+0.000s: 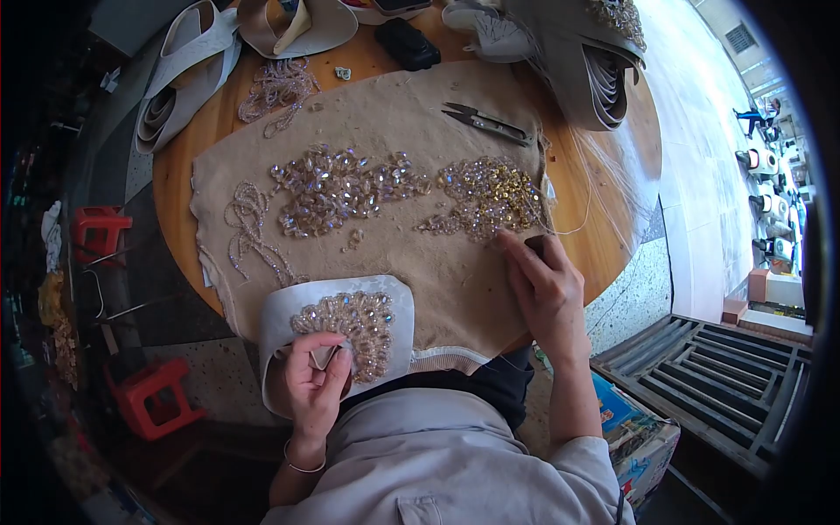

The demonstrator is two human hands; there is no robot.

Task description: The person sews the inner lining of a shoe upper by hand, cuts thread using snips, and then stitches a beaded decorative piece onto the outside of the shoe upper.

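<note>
My left hand (318,385) grips a white panel (398,319) at the cloth's near edge, thumb and fingers pinched at its beadwork. A fan of clear, shiny beads (360,319) covers the panel's middle. My right hand (549,282) is closed, fingertips pinched at the near edge of a pile of small gold and clear beads (500,191). Whatever is between those fingertips is too small to make out. A pale thread (577,226) curves beside this hand. Left of the small beads lies a heap of larger faceted crystal beads (328,188).
Tan cloth (411,271) covers much of the round wooden table (184,201). Thread snips (486,122) lie at its far right. Bead strings (249,223) rest on the left. Rolled white panels (188,66) and a black case (408,44) stand behind. Red stools (157,394) are at left.
</note>
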